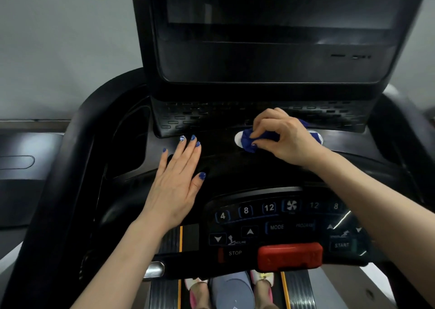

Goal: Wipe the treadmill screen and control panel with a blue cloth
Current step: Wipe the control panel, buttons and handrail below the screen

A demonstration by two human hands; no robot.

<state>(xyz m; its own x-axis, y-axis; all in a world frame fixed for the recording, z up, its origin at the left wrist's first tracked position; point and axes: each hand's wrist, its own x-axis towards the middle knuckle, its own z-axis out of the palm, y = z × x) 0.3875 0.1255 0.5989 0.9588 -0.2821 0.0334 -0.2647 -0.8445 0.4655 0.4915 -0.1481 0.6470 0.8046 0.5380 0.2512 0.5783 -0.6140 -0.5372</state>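
The treadmill (98,143) fills the view, black, with curved side arms sweeping down on both sides. Its dark screen (277,14) stands upright at the top, switched off, with a vented grille beneath it. Below the grille lies a glossy black shelf (223,160), and nearer the person sits the control panel (277,219), carrying number keys 4, 8 and 12, a fan key, MODE, PROGRAM, arrow keys, STOP and START. A red safety key (290,257) sits at the panel's near edge, just right of the STOP label.

The left hand (176,181) rests flat on the shelf, fingers straight and together, holding nothing; its nails are painted blue. The right hand (282,136) is clenched around the blue cloth (253,141), bunched between thumb and fingers and pressed onto the shelf just below the grille, over a pale oval mark. More of the cloth shows behind the hand.

At the bottom edge the belt (296,290) shows with orange stripes, with the person's feet in pink and white shoes (195,290) on it.
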